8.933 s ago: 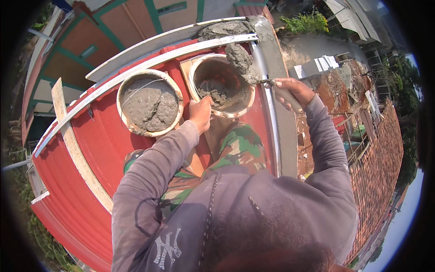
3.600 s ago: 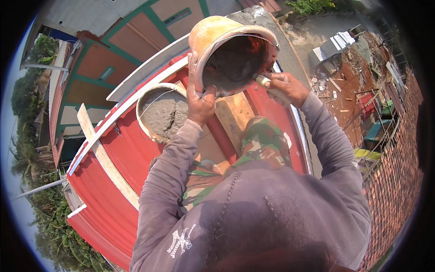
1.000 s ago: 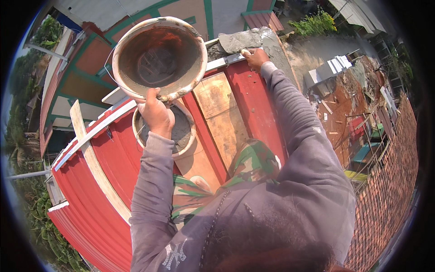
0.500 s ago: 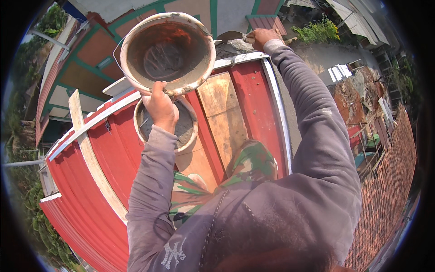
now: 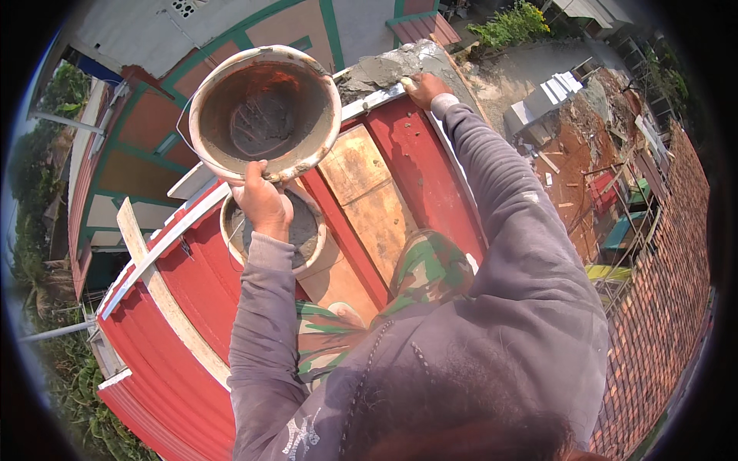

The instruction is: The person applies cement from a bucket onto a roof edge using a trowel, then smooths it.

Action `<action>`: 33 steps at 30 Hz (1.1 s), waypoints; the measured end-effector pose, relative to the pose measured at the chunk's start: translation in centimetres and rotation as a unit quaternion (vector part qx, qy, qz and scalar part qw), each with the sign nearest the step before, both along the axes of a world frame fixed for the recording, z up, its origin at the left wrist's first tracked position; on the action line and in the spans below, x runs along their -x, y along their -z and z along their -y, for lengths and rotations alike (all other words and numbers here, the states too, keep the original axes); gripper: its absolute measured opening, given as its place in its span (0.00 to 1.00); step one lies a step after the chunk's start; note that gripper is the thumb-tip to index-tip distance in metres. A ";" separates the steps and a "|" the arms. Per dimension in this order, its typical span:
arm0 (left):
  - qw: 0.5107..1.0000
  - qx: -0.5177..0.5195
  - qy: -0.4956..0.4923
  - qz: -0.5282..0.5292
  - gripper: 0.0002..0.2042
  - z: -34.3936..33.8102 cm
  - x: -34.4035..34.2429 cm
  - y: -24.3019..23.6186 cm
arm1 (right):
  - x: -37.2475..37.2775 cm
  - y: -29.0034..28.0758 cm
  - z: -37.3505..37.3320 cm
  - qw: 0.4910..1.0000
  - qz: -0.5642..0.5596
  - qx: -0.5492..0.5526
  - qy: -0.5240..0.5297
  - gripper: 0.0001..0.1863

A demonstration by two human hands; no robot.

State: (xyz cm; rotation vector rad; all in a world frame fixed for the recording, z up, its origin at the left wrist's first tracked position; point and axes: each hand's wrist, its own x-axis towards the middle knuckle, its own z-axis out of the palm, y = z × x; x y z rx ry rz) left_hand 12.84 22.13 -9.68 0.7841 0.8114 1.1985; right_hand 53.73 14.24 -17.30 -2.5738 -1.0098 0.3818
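Note:
My left hand [image 5: 264, 201] grips the near rim of a mortar-stained bucket [image 5: 315, 115], tilted so its dark inside shows, with only residue in it. Below it a second bucket [image 5: 307, 247] of grey mortar sits partly hidden on the boards. My right hand [image 5: 424, 91] is closed on the pale handle of a trowel [image 5: 407, 83] at the far top edge of the roof, where wet grey mortar [image 5: 369, 73] lies along a white metal strip [image 5: 380, 96]. The trowel's blade is hard to make out.
I am on a red corrugated roof [image 5: 142, 361] with plywood boards [image 5: 365, 196] and a narrow plank [image 5: 177, 307]. Past its edges lie a building with green trim [image 5: 127, 180], a debris-covered yard [image 5: 569, 192], a tiled roof [image 5: 653, 300] and greenery [image 5: 507, 23].
Since the oldest frame the bucket has been lifted and emptied, and the trowel has moved to the far edge. In the last half second my right hand has shifted slightly down and left.

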 end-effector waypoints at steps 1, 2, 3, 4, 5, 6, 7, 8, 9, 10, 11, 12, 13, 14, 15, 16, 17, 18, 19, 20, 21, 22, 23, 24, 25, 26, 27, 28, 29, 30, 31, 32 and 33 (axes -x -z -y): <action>1.000 -0.002 0.008 -0.006 0.31 -0.9 0.5 1.2 | -1.4 0.1 0.4 1.000 0.008 -0.001 0.010 0.32; 1.000 0.002 0.011 -0.010 0.31 -0.8 0.5 1.0 | -3.2 0.8 1.0 1.000 0.017 0.000 0.021 0.32; 1.000 0.006 0.016 -0.013 0.31 -0.6 0.2 0.5 | -5.3 1.8 1.9 0.999 0.032 -0.015 0.035 0.31; 1.000 0.011 0.013 -0.017 0.31 -0.3 0.4 0.3 | -6.5 1.9 2.4 0.999 0.007 -0.020 0.043 0.31; 1.000 0.006 0.009 -0.015 0.29 -0.1 0.1 0.2 | -7.9 2.2 3.1 0.999 0.018 -0.021 0.047 0.30; 1.000 0.000 0.005 -0.013 0.27 0.2 -0.3 0.2 | -9.1 2.6 3.7 0.998 0.029 -0.021 0.051 0.30; 1.000 -0.006 -0.004 -0.013 0.24 0.4 -0.4 0.0 | -9.3 2.3 3.7 0.997 0.020 -0.015 0.067 0.30; 1.000 -0.013 -0.012 -0.014 0.22 0.4 -0.3 -0.1 | -9.6 1.9 3.7 0.996 0.012 -0.008 0.084 0.30; 1.000 -0.009 0.020 -0.005 0.32 0.0 0.2 0.3 | -9.8 1.5 3.6 0.995 0.003 -0.002 0.100 0.30; 1.000 -0.007 0.023 -0.007 0.31 0.0 0.3 0.3 | -9.9 0.8 3.5 0.992 0.013 0.008 0.123 0.29; 1.000 -0.002 0.022 -0.009 0.31 0.1 0.4 0.3 | -9.8 -0.1 3.2 0.989 0.022 0.020 0.142 0.29; 1.000 0.003 0.022 -0.011 0.31 0.2 0.6 0.3 | -9.8 -0.9 2.9 0.986 0.032 0.033 0.161 0.29; 1.000 0.006 0.020 -0.017 0.30 0.5 0.5 0.1 | -9.8 -1.8 2.7 0.981 0.048 0.047 0.181 0.28; 1.000 0.010 0.018 -0.022 0.29 0.8 0.6 -0.5 | -10.0 -2.5 2.7 0.981 0.087 0.052 0.163 0.28; 0.999 0.013 0.015 -0.028 0.29 1.0 0.7 -0.7 | -10.2 -3.1 2.7 0.980 0.127 0.056 0.143 0.27; 0.999 0.011 0.023 -0.021 0.28 0.9 1.0 -0.2 | -10.3 -3.9 2.7 0.977 0.166 0.060 0.123 0.27; 0.999 0.008 0.030 -0.015 0.27 0.3 1.5 0.5 | -10.0 -4.9 2.1 0.966 0.211 0.096 0.115 0.24; 0.999 0.005 0.036 -0.009 0.26 0.1 1.9 1.1 | -10.2 -5.5 1.5 0.956 0.254 0.120 0.085 0.21; 1.000 0.002 0.026 -0.004 0.24 0.8 1.0 0.3 | -11.4 -5.5 1.8 0.944 0.294 0.136 0.069 0.20; 1.000 -0.004 0.023 -0.006 0.24 1.2 0.6 -0.4 | -12.4 -5.3 1.3 0.931 0.331 0.147 0.048 0.19; 1.000 -0.009 0.022 -0.009 0.24 1.6 0.3 -1.0 | -13.2 -5.0 0.8 0.927 0.340 0.153 0.036 0.18; 1.000 -0.015 0.019 -0.012 0.25 1.8 0.2 -1.3 | -13.6 -4.9 0.1 0.924 0.348 0.158 0.023 0.18; 1.000 -0.018 0.019 -0.011 0.21 1.6 0.2 -1.1 | -13.9 -4.7 -0.4 0.920 0.356 0.164 0.012 0.18; 1.000 -0.020 0.020 -0.010 0.18 1.4 0.2 -0.7 | -14.1 -4.6 -0.7 0.920 0.355 0.168 -0.003 0.17; 1.000 -0.022 0.017 -0.010 0.15 1.2 0.4 -0.3 | -13.8 -4.5 -1.4 0.920 0.353 0.172 -0.022 0.17; 0.999 -0.037 0.003 -0.008 0.15 0.9 0.6 0.2 | -12.4 -5.1 -2.2 0.919 0.350 0.174 -0.042 0.17; 0.999 -0.051 -0.010 -0.005 0.15 0.7 0.8 0.7 | -10.8 -6.1 -2.9 0.924 0.320 0.203 -0.052 0.21; 0.998 -0.057 -0.011 -0.001 0.15 0.6 0.6 0.9 | -10.0 -6.9 -2.6 0.919 0.330 0.205 -0.074 0.21; 0.998 -0.063 -0.013 0.002 0.15 0.5 0.6 1.2 | -9.4 -7.2 -2.3 0.913 0.337 0.206 -0.097 0.22; 0.998 -0.062 -0.009 0.003 0.15 0.4 0.7 1.4 | -8.9 -7.5 -2.0 0.907 0.344 0.208 -0.121 0.23; 0.998 -0.061 -0.006 0.002 0.15 0.3 0.8 1.5 | -8.5 -8.0 -1.7 0.910 0.341 0.195 -0.132 0.24; 0.998 -0.059 -0.003 0.002 0.15 0.1 1.0 1.7 | -8.5 -8.2 -1.6 0.913 0.342 0.185 -0.124 0.25; 0.998 -0.055 -0.003 0.002 0.14 0.0 1.1 2.1 | -8.5 -8.3 -1.5 0.916 0.343 0.175 -0.116 0.25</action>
